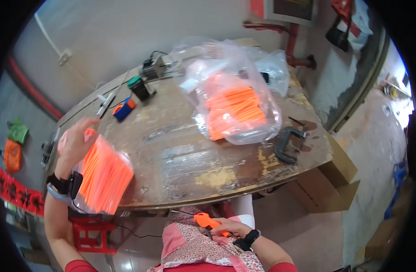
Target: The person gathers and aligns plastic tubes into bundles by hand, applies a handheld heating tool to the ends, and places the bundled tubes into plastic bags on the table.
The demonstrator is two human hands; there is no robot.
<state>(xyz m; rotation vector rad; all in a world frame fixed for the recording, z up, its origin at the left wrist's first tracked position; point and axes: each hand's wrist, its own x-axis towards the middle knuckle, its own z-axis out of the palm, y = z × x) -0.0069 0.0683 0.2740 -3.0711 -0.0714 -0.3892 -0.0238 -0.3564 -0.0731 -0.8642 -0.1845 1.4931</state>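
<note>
My left hand (79, 141) is at the upper end of a clear plastic bag (109, 170) of long, thin orange strips on the table's left side. Its fingers are curled, slightly blurred, with a bit of orange showing beside them; what they grip is hidden. Down over my lap, my right hand (234, 227) is closed around a bright orange pistol-shaped tool (207, 221). The tool's rounded end points left, and a thin dark line runs from near it toward the table edge. Its exact kind cannot be made out.
A larger clear bag of orange strips (237, 106) lies at the table's back right, beside a dark C-clamp (285, 145). A black and green cup (138, 88) and a blue and orange roll (124, 109) stand farther back. Below are a red stool (92, 235) and cardboard box (323, 188).
</note>
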